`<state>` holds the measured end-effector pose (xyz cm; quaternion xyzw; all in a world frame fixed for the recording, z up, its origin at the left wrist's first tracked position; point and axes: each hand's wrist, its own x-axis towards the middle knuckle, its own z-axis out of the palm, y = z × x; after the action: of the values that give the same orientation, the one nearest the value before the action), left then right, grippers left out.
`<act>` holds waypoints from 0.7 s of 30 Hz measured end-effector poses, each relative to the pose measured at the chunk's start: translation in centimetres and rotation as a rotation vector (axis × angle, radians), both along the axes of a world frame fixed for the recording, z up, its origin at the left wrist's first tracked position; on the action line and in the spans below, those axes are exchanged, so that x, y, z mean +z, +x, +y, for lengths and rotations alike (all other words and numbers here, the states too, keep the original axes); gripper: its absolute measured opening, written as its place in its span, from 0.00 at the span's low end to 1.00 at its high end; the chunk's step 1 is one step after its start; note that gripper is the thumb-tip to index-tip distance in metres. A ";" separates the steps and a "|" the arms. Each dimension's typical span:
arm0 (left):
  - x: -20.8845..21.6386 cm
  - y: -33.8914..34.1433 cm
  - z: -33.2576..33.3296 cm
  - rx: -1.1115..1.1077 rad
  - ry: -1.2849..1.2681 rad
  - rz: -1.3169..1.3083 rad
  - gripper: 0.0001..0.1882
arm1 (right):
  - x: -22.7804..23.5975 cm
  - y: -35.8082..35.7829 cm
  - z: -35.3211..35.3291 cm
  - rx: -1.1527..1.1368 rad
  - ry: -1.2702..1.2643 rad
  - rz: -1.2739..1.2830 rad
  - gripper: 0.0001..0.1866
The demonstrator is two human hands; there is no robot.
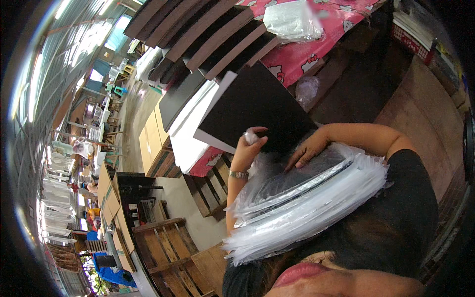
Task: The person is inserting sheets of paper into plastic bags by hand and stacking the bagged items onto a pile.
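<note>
A large stack of clear plastic sleeves (307,208) rests against my body, its layered edges fanned towards me. My left hand (249,147), with a watch on its wrist, has its fingers curled round a crumpled whitish bit of clear plastic (251,136), in front of a flat black board (252,106). Fingers stretched out, my right hand (309,148) lies on the dark, plastic-covered near part of the stack, beside the board's lower corner. The board stands tilted, with a pale sheet along its left edge. Whether the board's lower edge is inside a sleeve is hidden.
Several dark boards (217,37) are piled in steps beyond my hands. A pink patterned cloth (341,29) bears a clear plastic packet (292,21). Left of me are brown cartons (156,136) and wooden pallets (168,247). A red crate (410,40) stands far right.
</note>
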<state>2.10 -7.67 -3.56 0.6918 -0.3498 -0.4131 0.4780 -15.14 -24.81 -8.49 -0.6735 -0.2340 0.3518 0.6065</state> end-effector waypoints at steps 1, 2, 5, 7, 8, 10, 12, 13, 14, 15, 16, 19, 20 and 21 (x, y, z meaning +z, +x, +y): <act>0.8 -0.1 0.2 0.017 -0.123 0.039 0.17 | -3.4 -0.4 -1.2 -0.046 -0.308 -0.003 0.33; 1.5 -0.1 0.6 0.048 -0.242 0.076 0.17 | -5.4 -0.3 -2.0 -0.079 -0.611 -0.006 0.33; 3.5 0.2 1.6 0.140 -0.598 0.140 0.20 | -2.0 3.2 -2.3 -0.229 -0.665 -0.207 0.34; 5.1 -1.1 1.0 0.198 -0.663 0.259 0.22 | 2.4 4.8 0.0 -0.791 -0.137 -0.648 0.34; 5.9 -1.7 0.8 0.207 -0.700 0.295 0.23 | 5.7 5.5 1.2 -0.788 -0.081 -0.728 0.34; 7.1 -2.4 0.6 0.245 -0.739 0.305 0.22 | 9.9 6.3 1.8 -0.846 -0.025 -0.739 0.33; 8.1 -2.3 0.5 0.316 -0.739 0.255 0.20 | 11.7 7.1 1.1 -0.951 -0.020 -0.592 0.32; 7.8 -1.8 0.6 0.357 -0.726 0.229 0.19 | 11.8 7.3 0.2 -0.979 0.037 -0.609 0.31; 7.2 -1.2 0.8 0.397 -0.712 0.203 0.18 | 11.7 7.6 0.1 -0.995 0.173 -0.611 0.26; 6.8 -0.8 0.9 0.436 -0.698 0.178 0.17 | 11.5 7.9 0.0 -1.010 0.309 -0.611 0.20; 7.0 -1.1 0.9 0.436 -0.689 0.218 0.12 | 11.3 8.3 0.4 -0.978 0.256 -0.615 0.17; 6.5 -1.2 0.8 0.464 -0.664 0.177 0.09 | 11.1 8.7 1.1 -0.961 0.107 -0.635 0.09; 6.3 -1.2 0.8 0.482 -0.684 0.177 0.08 | 11.5 8.6 1.1 -1.008 0.065 -0.648 0.08; 6.1 -1.1 0.7 0.500 -0.705 0.177 0.08 | 11.9 8.4 1.2 -1.055 0.024 -0.659 0.08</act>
<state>1.03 -6.95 2.51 0.5117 -0.2489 -0.1980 0.7982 -6.74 -23.63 3.39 -0.7648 -0.0484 -0.2245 0.6019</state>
